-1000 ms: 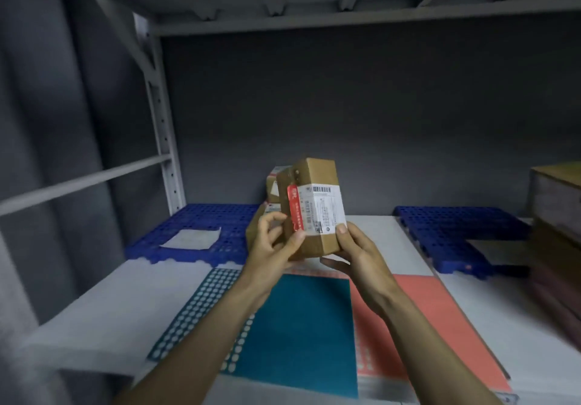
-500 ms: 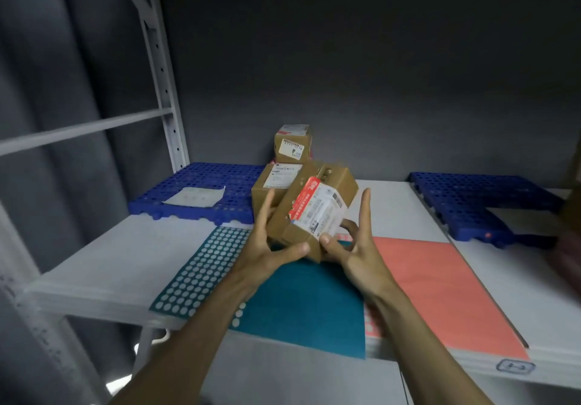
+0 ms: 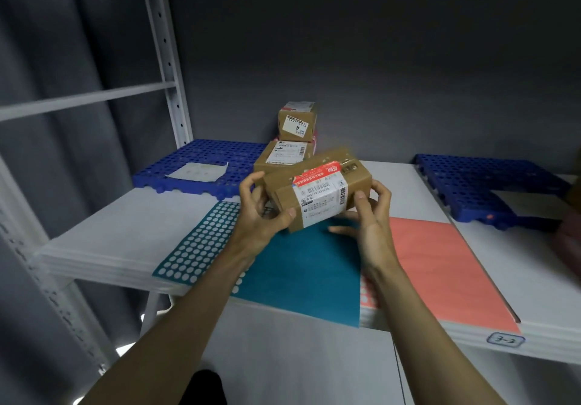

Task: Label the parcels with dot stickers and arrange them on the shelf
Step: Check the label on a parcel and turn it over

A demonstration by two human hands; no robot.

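Both hands hold one cardboard parcel point(image 3: 317, 189) in the air above the white shelf point(image 3: 125, 231). The left hand point(image 3: 257, 212) grips its left end, thumb pressed on the near lower edge and fingers curled round the far side. The right hand point(image 3: 371, 216) grips the right end, thumb on the near face and fingers wrapped behind it. The parcel lies lengthwise and tilted, its right end higher, with a white barcode label wrapped over its middle and a red strip along the top edge of that label.

Directly below the parcel a teal sticker sheet point(image 3: 301, 275) lies on the shelf; white dots show on its left part, and the forearms cross its near half. A coral sheet point(image 3: 440, 266) lies just to the right, its left edge hidden under the teal one and the right wrist.

Behind the held parcel two more boxes stand stacked: a lower box point(image 3: 283, 156) with a white label facing up, partly hidden by the held parcel, and a smaller box point(image 3: 297, 121) on top of it. A blue perforated mat point(image 3: 201, 159) lies at the back left with a pale paper sheet point(image 3: 196, 172) on it. Another blue mat point(image 3: 484, 184) lies at the back right. The shelf's front edge carries a small tag point(image 3: 505, 339) reading 3-2. A white perforated upright point(image 3: 166, 58) rises at the left.
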